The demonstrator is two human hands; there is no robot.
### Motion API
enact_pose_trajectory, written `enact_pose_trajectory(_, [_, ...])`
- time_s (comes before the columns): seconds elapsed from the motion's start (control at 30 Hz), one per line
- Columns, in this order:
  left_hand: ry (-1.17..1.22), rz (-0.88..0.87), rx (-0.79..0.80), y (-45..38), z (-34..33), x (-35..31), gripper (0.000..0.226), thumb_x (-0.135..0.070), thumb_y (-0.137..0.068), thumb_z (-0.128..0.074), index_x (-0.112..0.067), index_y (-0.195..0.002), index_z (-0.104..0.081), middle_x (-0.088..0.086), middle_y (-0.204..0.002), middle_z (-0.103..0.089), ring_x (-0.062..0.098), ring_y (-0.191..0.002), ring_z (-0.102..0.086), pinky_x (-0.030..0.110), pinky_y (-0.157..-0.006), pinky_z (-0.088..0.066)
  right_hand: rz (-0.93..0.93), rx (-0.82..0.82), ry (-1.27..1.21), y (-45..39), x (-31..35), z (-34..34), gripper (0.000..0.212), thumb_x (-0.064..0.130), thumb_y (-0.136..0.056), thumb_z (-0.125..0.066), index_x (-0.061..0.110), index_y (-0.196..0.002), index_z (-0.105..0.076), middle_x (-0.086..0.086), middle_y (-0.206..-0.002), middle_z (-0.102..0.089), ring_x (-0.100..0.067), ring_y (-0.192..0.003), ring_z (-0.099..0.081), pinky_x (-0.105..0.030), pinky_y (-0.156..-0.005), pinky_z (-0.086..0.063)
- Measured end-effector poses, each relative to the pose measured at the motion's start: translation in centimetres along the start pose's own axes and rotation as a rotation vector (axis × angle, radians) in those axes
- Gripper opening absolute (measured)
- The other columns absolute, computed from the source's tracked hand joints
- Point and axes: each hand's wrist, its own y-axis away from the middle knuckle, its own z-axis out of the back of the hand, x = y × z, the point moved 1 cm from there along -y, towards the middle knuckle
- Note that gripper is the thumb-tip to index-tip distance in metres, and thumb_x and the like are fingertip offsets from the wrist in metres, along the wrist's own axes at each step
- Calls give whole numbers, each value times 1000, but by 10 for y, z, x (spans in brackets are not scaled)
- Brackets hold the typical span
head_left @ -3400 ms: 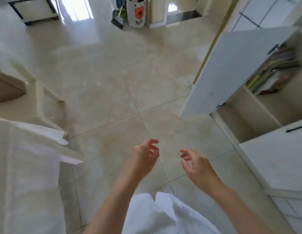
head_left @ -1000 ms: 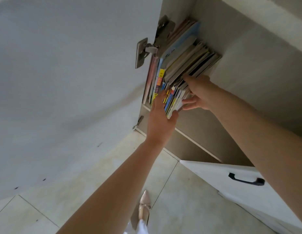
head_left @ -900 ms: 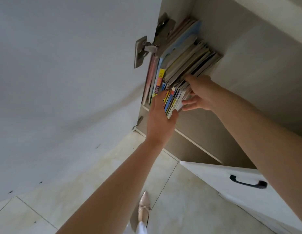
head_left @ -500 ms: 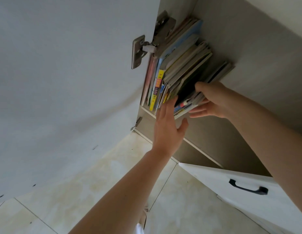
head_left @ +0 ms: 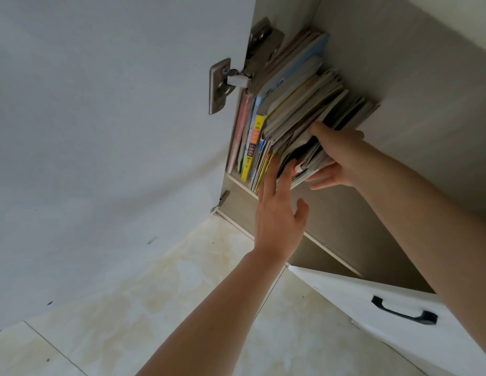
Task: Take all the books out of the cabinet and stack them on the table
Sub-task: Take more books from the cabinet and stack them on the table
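A row of thin books (head_left: 288, 104) leans on the cabinet shelf (head_left: 237, 183), pressed against the left wall next to the hinge. My right hand (head_left: 336, 156) grips a bundle of books (head_left: 309, 156) at the right end of the row, thumb on top and fingers under its lower edge. My left hand (head_left: 279, 213) is flat and spread, with the fingertips touching the lower spines of the row just left of that bundle. The table is out of view.
The open white cabinet door (head_left: 114, 131) fills the left side, with a metal hinge (head_left: 222, 85) by the books. A second white door with a black handle (head_left: 404, 313) juts out at the lower right. Beige floor tiles (head_left: 160, 308) lie below.
I walked from the floor area to the cabinet and reached in. Over the last second my right hand closed on the right-end bundle and drew it outward; my left hand slid down the spines.
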Motion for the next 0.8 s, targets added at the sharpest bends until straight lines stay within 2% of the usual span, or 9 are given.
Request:
enact_pose_trajectory(0.07, [27,2,-52,2,-1,0,62,-7,-85,-63,-22,-142,-44,5,-156,-29,19,-145,-25,10,-106,-25,10,9,4,-3,-4,4,86,41,-74,-65,19,-145,-23,-28,-121,-61,-39,-62,-72,-63,-61,-55])
enact_pose_trajectory(0.13, [44,3,-126,5,-3,0,57,-4,-83,-63,-21,-136,-51,9,-154,-31,22,-145,-26,26,-103,-40,30,0,1,-2,-7,5,86,38,-77,-63,22,-148,-17,-29,-122,-60,-38,-62,-73,-61,-61,-56])
enact_pose_trajectory(0.3, [76,24,-139,8,-9,2,56,0,-82,-62,-21,-133,-54,6,-159,-24,6,-146,-5,28,-103,-44,55,-22,15,-2,-10,7,81,37,-82,-61,24,-148,-15,-28,-118,-63,-37,-63,-73,-61,-65,-56])
enact_pose_trajectory(0.37, [83,45,-141,9,-11,2,58,0,-81,-62,-22,-135,-53,3,-160,-21,2,-145,-3,34,-101,-49,59,-20,19,-1,-10,6,78,36,-84,-60,23,-148,-15,-27,-116,-64,-36,-64,-73,-62,-68,-56])
enact_pose_trajectory(0.43, [80,62,-139,11,-12,0,63,1,-80,-63,-23,-136,-48,1,-161,-20,-2,-144,-3,31,-101,-46,61,-24,20,0,-10,7,78,34,-86,-60,25,-147,-13,-28,-116,-64,-37,-65,-73,-65,-73,-55])
enact_pose_trajectory(0.53, [87,56,-119,13,-14,-1,68,0,-80,-63,-23,-140,-40,-1,-156,-28,7,-146,-20,35,-105,-45,56,-6,20,-1,-10,7,77,35,-86,-61,23,-146,-15,-27,-114,-64,-37,-64,-73,-66,-74,-54])
enact_pose_trajectory(0.63, [136,73,-76,14,-16,-2,72,-5,-79,-63,-26,-140,-30,-3,-145,-41,15,-133,-43,42,-95,-54,59,11,5,-1,-11,9,66,33,-85,-60,21,-139,-23,-26,-107,-66,-39,-67,-73,-67,-75,-53])
enact_pose_trajectory(0.73, [169,122,-60,10,-16,0,66,-8,-81,-65,-29,-130,-27,-3,-132,-53,7,-102,-57,38,-85,-58,35,8,-57,0,-12,13,55,30,-86,-57,20,-132,-28,-26,-105,-65,-43,-73,-72,-68,-77,-52])
enact_pose_trajectory(0.8, [167,133,-38,2,-18,3,65,-12,-82,-68,-27,-131,-28,-3,-130,-57,5,-96,-59,29,-83,-57,25,5,-105,0,-11,14,58,37,-85,-63,20,-130,-30,-25,-109,-62,-45,-77,-70,-69,-77,-52])
